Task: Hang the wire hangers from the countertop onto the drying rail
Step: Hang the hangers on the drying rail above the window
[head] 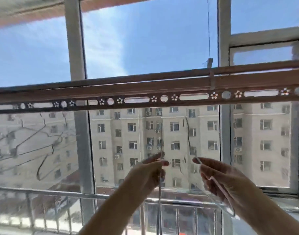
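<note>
A brown drying rail (145, 92) with a row of punched holes runs across the view at head height. Several wire hangers (35, 141) hang from its left part. My left hand (150, 173) is pinched on a thin wire hanger (161, 133) that rises towards the rail. My right hand (220, 177) grips another wire hanger (187, 133), whose hook reaches up near the rail's underside. Both hands sit below the rail's middle. Motion blur hides whether either hook sits in a hole.
Behind the rail stands a window with white frames (75, 48), with an apartment block beyond it. A metal balcony railing (43, 194) crosses below. A thin cable (209, 31) suspends the rail at upper right. A sill (281, 202) lies at the lower right.
</note>
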